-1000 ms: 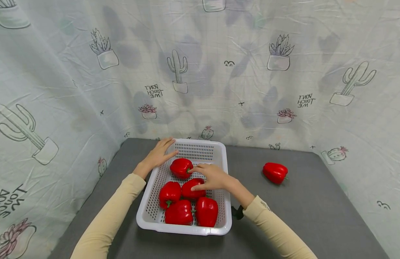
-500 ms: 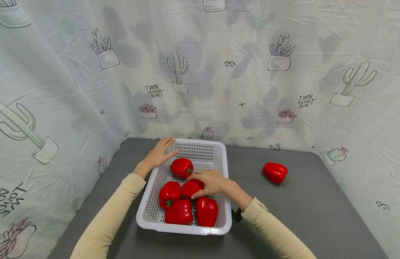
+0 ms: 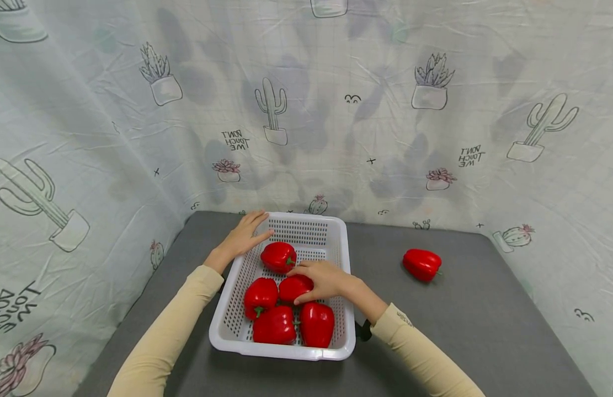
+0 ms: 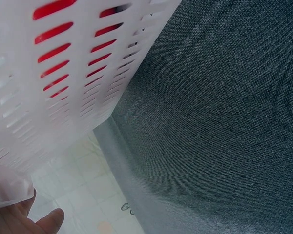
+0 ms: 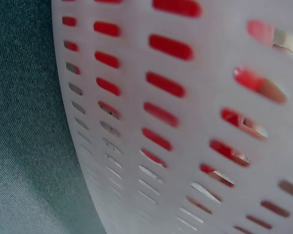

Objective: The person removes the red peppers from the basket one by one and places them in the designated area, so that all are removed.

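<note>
Tabletop (image 3: 465,331): grey fabric, carries a white basket (image 3: 342,242).
Walls: cactus-print cloth (image 3: 336,110).
Left hand (image 3: 243,236): fingers released, flat on the basket rim.
Right hand (image 3: 322,280): fingers grasping a red pepper (image 3: 291,288).

In the head view, the right hand (image 3: 322,280) covers the 3 o'clock side of the middle red bell pepper (image 3: 292,288) in the white perforated plastic basket (image 3: 331,229), so the fingertips' contact underneath cannot be told. The left wrist view is cut to a slotted white basket wall (image 4: 63,97) with only red slivers of peppers through the slots, and the left hand (image 4: 24,222) is cropped at 7 o'clock to a thumb tip and a bit of palm. The right wrist view shows only a blurred basket wall (image 5: 195,146) at close range, with the hand hidden behind it apart from indistinct pinkish patches in the slots towards 3 o'clock.
</note>
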`<state>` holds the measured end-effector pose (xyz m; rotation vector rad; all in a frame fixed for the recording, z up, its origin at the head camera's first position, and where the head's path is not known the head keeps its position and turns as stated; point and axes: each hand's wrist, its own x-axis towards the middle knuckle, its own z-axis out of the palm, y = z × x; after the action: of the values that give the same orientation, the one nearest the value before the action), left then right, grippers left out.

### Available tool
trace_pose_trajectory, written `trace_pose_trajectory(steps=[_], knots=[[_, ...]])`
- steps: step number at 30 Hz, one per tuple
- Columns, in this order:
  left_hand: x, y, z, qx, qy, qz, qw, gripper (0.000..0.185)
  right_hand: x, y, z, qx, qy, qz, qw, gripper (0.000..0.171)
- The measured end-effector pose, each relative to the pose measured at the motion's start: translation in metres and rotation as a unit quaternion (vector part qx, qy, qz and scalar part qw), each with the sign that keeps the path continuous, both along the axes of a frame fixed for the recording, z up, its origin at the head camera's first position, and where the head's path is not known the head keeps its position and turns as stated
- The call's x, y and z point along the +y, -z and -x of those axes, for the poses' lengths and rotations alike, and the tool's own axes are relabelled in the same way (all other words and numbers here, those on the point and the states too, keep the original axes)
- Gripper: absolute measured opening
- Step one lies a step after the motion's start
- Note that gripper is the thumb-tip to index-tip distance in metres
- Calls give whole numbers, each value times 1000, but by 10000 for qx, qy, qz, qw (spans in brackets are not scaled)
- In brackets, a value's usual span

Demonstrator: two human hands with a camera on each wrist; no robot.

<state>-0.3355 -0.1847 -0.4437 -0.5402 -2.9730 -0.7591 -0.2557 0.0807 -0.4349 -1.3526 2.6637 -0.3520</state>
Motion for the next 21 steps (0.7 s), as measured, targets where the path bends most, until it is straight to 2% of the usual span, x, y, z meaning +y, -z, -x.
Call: trace_pose_trajectory(steps=[14, 21], knots=[[2, -2, -3, 99, 2, -10, 10000, 70, 11, -24, -4, 103, 179, 325, 9993, 62], [3, -3, -4, 67, 23, -87, 9999, 69, 20, -37, -5, 341, 274, 572, 9974, 59]])
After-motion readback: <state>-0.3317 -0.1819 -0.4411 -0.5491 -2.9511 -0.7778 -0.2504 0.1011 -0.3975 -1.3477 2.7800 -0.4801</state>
